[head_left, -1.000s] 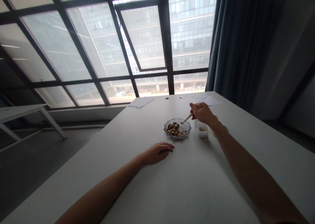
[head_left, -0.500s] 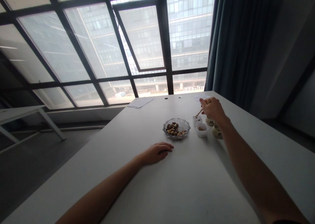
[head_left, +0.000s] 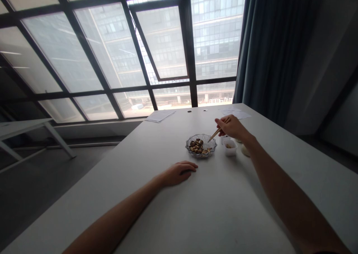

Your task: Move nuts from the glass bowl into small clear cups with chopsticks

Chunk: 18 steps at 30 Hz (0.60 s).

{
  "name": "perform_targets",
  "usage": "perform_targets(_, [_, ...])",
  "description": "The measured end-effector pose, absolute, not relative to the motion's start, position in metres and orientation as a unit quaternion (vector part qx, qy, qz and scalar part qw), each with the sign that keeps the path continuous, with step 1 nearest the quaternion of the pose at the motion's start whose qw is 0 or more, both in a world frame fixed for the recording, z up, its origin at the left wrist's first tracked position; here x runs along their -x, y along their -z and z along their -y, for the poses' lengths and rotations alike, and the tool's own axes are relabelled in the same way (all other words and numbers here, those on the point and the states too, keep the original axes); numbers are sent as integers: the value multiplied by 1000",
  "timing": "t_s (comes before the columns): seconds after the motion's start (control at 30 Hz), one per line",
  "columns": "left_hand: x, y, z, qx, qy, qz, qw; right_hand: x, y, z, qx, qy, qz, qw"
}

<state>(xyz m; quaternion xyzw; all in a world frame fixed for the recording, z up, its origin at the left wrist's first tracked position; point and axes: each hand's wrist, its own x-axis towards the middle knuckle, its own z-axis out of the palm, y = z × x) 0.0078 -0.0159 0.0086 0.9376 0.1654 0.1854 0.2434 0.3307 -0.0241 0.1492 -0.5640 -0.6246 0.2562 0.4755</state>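
There is one left hand (head_left: 179, 173), one right hand (head_left: 231, 128), one pair of thin wooden chopsticks (head_left: 214, 134) and one clear ribbed glass dish (head_left: 208, 146). Two small white square plastic tubs (head_left: 230, 148) and two round cream ceramic pots (head_left: 245, 151) stand close by (the pots mostly hidden).

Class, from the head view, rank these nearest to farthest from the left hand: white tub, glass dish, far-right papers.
1. Glass dish, ahead of the left hand.
2. White tub, right of the dish.
3. Papers, farthest, toward the right.
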Motion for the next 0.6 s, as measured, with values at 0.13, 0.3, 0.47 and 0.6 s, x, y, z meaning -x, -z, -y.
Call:
perform_targets(0.13, [-9,-11,17,-938,-185,-165,242,-326,-146,24,574,-263,649,424])
perform_targets(0.3, [-11,-13,16,-938,-187,-164,243,-323,-141,22,566,-292,668,387])
perform_targets(0.47, [-13,-13,17,-935,-192,-163,250,-321,-135,17,535,-292,679,410])
perform_targets(0.6, [-12,-13,18,-934,-192,-164,253,-326,-139,20,570,-228,666,423])
